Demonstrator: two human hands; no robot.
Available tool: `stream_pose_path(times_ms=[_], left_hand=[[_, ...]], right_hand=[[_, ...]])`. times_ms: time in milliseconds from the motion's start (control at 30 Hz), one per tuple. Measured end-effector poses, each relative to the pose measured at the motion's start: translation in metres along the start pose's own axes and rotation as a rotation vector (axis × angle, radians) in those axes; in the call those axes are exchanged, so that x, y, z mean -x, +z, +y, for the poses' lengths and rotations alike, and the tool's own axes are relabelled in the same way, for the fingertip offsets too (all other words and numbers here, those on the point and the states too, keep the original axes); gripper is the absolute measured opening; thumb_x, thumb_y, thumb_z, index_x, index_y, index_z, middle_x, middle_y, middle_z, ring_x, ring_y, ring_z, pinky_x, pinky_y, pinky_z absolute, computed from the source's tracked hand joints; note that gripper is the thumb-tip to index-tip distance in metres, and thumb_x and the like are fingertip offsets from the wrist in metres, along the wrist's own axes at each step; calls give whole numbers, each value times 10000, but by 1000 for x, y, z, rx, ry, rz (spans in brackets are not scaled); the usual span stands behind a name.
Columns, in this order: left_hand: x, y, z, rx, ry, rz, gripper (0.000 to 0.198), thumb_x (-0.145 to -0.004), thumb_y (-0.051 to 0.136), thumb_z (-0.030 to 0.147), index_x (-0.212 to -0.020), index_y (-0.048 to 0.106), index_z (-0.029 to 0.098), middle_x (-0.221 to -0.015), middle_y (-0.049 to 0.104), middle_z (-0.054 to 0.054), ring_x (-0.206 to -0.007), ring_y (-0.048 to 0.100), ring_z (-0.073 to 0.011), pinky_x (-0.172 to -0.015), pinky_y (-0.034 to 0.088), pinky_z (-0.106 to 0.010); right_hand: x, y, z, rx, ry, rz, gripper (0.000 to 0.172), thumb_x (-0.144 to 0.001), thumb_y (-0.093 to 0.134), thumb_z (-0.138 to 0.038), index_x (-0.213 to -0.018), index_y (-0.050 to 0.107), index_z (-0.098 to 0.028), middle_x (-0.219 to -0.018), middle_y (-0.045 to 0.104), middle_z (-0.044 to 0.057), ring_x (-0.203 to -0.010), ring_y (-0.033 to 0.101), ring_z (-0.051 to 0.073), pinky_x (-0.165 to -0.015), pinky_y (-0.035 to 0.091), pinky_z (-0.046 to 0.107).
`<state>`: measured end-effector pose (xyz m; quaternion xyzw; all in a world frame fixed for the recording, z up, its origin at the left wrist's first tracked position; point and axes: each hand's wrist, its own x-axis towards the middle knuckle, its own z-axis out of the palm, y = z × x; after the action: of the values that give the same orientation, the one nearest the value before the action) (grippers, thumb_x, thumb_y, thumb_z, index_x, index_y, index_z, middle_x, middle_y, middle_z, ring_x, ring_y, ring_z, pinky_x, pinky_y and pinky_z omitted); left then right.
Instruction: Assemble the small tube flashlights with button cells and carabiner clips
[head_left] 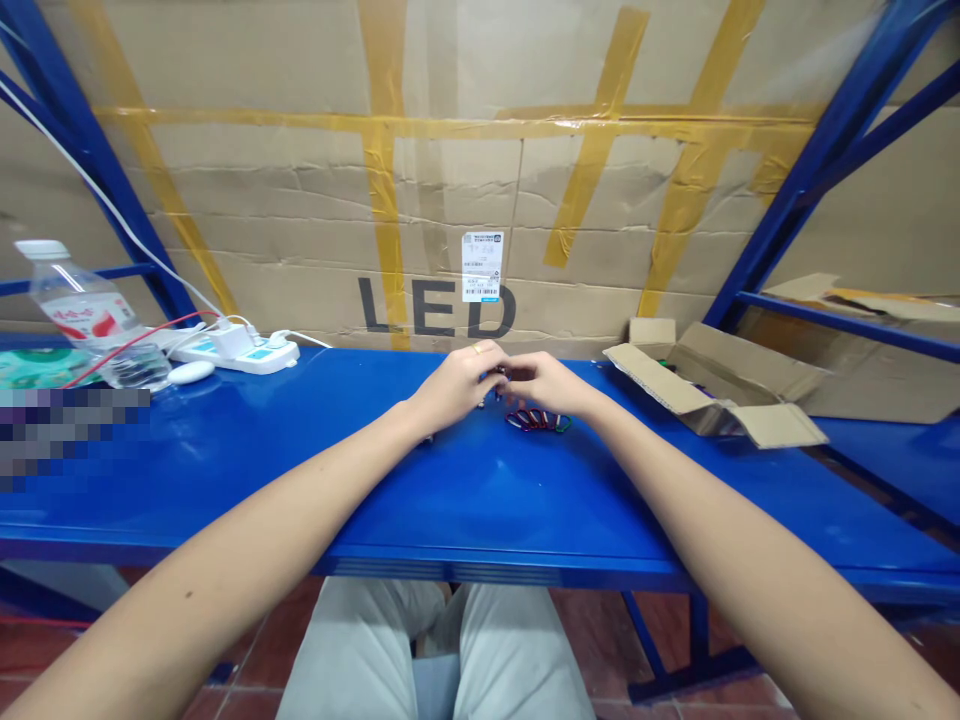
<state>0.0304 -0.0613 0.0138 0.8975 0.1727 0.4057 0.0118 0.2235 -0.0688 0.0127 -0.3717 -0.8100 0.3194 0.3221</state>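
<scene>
My left hand (457,385) and my right hand (546,383) meet over the middle of the blue shelf top (480,500). Both have their fingers curled and pinched round a small dark part (501,376) held between them; I cannot make out what it is. A ring shows on my left hand. Just under my right hand lies a small bunch of coloured clips (537,421), red, blue and green, on the blue surface.
An open cardboard box (712,385) stands to the right. At the left are a plastic water bottle (86,315), a white power strip (240,352) with a plug and cables, and a white mouse (190,372). A taped cardboard sheet marked LED (439,308) forms the back wall.
</scene>
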Motion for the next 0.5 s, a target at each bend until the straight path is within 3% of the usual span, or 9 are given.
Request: stream_pose_path(times_ms=[133,267,367,500], left_hand=[[1,-2,-4,-83,31,4,204,-948,454,124,-1028,633,180,-976,685,-67,-933,632,-157,-837,513,-324],[2,-2,-6,-178,39,-33,248,-941,448,132,-1095,635,181,-1054,702,-84,-1010,633,-186,-877,513,-359],[2,-1,-4,-176,-25,-46,236,-915,487,151,-1091,645,158,-1074,705,-97,-1022,632,-211,-888,511,-382],[0,3,1,9,-192,-17,243,-844,541,122,-1040,676,174,-1081,710,-74,-985,645,-186,-860,524,-347]], right_hand=[[0,-1,-4,-49,47,29,204,-774,648,-290,-913,668,-142,-674,638,1,-565,560,124,-592,480,287],[-1,-1,-8,-89,80,68,153,-750,663,-277,-823,649,-144,-639,636,6,-573,571,131,-588,480,288],[-1,0,-7,-99,101,99,148,-747,665,-291,-775,639,-148,-621,628,10,-567,568,132,-577,470,287],[-1,2,-6,-84,124,121,165,-756,666,-304,-788,658,-143,-614,618,8,-554,563,126,-561,461,275]])
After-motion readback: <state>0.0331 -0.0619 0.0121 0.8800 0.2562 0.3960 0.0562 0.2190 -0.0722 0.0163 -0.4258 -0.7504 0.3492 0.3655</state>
